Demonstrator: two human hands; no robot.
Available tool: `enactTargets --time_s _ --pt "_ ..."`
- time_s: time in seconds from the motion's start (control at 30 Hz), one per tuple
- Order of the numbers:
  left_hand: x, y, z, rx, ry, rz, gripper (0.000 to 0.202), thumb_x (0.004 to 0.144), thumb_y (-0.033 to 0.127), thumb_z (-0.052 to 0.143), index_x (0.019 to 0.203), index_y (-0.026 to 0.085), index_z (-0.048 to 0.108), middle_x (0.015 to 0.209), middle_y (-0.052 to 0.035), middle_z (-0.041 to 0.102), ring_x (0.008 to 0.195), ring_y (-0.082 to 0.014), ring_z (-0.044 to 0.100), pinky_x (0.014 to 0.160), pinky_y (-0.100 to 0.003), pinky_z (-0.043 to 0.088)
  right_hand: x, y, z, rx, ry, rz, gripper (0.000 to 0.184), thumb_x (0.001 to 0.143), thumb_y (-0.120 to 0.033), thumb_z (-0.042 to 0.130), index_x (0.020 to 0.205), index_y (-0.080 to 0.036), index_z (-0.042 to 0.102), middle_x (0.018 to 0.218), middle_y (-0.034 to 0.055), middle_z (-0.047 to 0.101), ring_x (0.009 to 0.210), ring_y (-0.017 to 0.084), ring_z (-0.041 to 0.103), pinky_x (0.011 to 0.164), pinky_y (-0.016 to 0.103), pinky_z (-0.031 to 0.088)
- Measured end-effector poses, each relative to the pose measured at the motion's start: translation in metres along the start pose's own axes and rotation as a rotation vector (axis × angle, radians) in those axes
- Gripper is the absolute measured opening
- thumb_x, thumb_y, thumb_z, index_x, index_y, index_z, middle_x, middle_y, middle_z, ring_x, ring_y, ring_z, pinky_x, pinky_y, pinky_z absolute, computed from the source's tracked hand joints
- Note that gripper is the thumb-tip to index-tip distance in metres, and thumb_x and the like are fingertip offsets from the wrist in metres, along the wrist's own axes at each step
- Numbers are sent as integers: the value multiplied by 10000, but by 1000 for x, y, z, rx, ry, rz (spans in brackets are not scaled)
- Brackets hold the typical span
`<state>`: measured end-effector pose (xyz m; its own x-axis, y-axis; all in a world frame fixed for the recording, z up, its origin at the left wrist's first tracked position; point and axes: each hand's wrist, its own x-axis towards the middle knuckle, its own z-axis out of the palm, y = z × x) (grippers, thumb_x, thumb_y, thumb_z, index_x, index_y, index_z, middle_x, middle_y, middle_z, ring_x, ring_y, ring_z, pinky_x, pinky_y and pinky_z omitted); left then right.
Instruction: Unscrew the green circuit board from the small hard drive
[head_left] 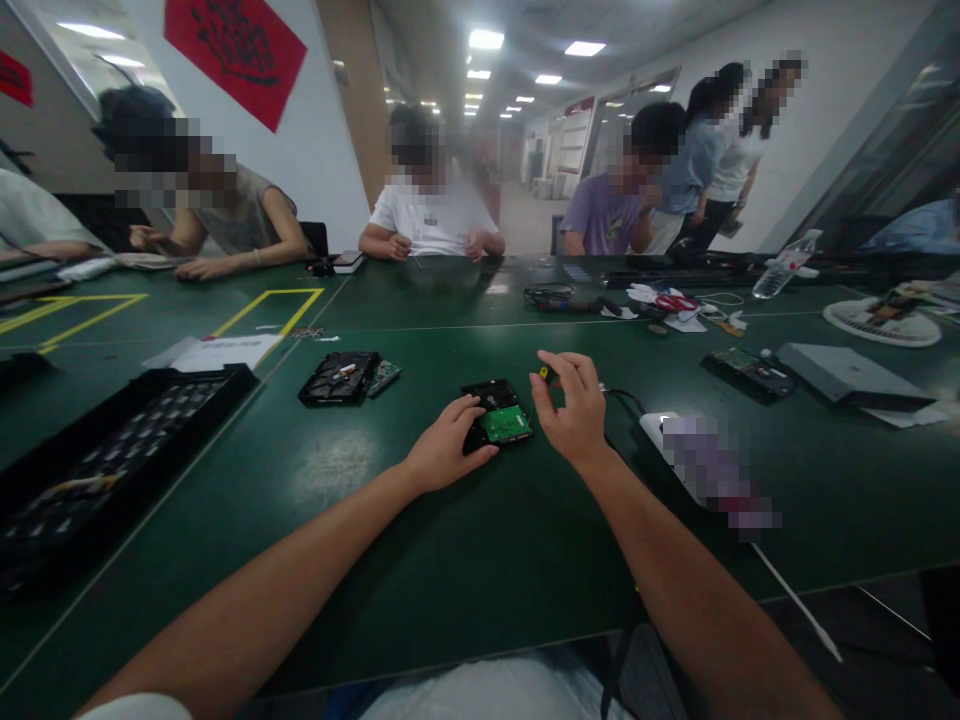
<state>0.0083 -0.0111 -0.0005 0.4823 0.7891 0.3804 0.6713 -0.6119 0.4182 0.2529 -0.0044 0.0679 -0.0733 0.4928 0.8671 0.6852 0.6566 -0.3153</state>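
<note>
A black hard drive [491,392] with a green circuit board [507,425] lies on the table in front of me. My left hand [450,442] rests against its left side, fingers stretched over the edge and thumb along the near side. Just to the right, my right hand [574,405] pinches a small screwdriver with a black and yellow handle [545,374] between thumb and fingers. Its thin shaft seems to point down toward the drive's right edge; the tip is too small to make out.
Left of the drive lie another opened black drive [339,378] and a loose circuit board [385,377]. A long black tray [112,450] stands at far left. Rightward are a white device [675,460] with a cable, another drive [748,373] and a grey box [855,375]. People sit opposite.
</note>
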Motion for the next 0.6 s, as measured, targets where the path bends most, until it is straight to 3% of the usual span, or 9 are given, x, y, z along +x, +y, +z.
enactTargets --time_s 0.13,0.43,0.6 --pt "1 -1 1 4 6 6 637 907 539 707 1422 210 527 1566 -153 479 1496 -339 424 1236 -547 405 0 -1 -1 33 -52 -21 405 1030 -245 485 1432 -268 531 1294 122 660 1217 272 638 1043 508 566" --pt "0 -1 1 23 2 -1 635 921 549 688 1421 191 530 1561 -164 484 1502 -338 415 1241 -535 398 1 3 -1 -32 15 27 288 974 -341 641 1245 -247 624 1128 114 645 1045 260 657 886 446 617" --pt "0 -1 2 13 2 8 646 916 552 691 1426 190 528 1560 -165 483 1500 -339 419 1237 -531 403 2 -3 -3 19 -58 -6 342 1016 -273 534 1356 -263 570 1221 113 681 1154 261 660 993 475 592"
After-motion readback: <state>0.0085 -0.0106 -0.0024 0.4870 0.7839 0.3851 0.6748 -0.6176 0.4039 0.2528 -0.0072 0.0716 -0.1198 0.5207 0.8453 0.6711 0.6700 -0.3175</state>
